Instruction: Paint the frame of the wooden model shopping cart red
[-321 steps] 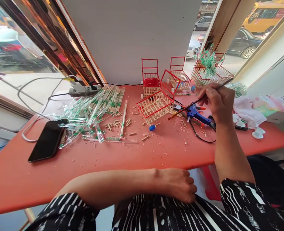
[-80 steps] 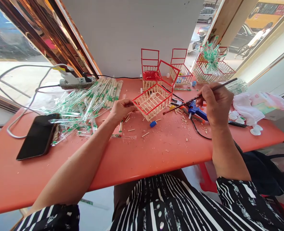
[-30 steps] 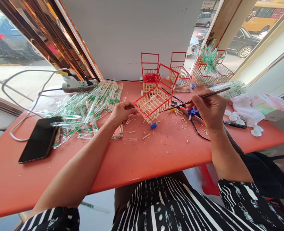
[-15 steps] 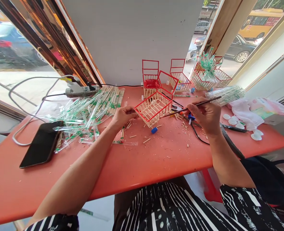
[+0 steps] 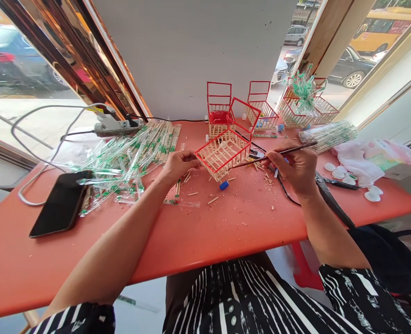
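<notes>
Between my hands is a miniature shopping cart [image 5: 222, 155] built of pale sticks, with a red rim and red handle frame, tilted over the table. My left hand [image 5: 181, 164] is closed on its left corner, thumb and fingers pinching it. In my right hand [image 5: 294, 167], closed, is a thin dark brown stick [image 5: 250, 161] shaped like a paintbrush. Its tip is at the cart's lower right side; whether it touches is too small to tell. A blue cap [image 5: 224, 185] shows under the cart as a wheel.
Similar carts [image 5: 219, 113] stand along the wall. Wrapped chopsticks and clear wrappers [image 5: 122, 162] lie heaped on the left, near a phone [image 5: 61, 204] and a power strip [image 5: 118, 127]. White caps [image 5: 339, 171] and a black-handled knife [image 5: 341, 183] lie right. Stick scraps litter the red table [image 5: 208, 236].
The view has shifted slightly. My right hand and the thin stick have moved a little to the left along the cart's side; my left hand keeps its hold.
</notes>
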The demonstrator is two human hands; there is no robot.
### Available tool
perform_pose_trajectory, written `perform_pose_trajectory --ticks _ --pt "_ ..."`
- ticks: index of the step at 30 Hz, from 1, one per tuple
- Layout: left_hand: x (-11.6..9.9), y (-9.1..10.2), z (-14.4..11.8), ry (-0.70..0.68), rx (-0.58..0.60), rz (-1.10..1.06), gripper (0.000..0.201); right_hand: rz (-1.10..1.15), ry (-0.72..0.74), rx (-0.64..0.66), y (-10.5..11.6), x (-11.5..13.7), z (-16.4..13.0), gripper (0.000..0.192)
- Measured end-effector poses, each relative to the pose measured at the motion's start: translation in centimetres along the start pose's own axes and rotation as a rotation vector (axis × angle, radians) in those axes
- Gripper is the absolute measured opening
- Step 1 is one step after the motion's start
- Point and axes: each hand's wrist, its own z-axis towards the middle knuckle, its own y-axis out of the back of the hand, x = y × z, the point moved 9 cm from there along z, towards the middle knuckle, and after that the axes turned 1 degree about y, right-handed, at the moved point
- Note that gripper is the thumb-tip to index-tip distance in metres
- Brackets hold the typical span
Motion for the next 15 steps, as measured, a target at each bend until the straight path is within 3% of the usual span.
perform_pose_trajectory --ticks 5,11,15 --pt "-0.1 0.0 0.1 0.002 -0.006 0.026 0.010 0.009 -0.028 -0.175 1.9 -0.9 -0.5 0.027" --pt "-0.1 0.0 0.3 -0.027 -0.011 0.022 0.010 -0.002 -0.026 -0.033 0.4 -0.5 -0.1 0.033" --pt "0.1 0.1 0.3 -0.017 -0.013 0.050 0.011 -0.004 0.014 -0.120 1.1 -0.7 -0.6 0.027"
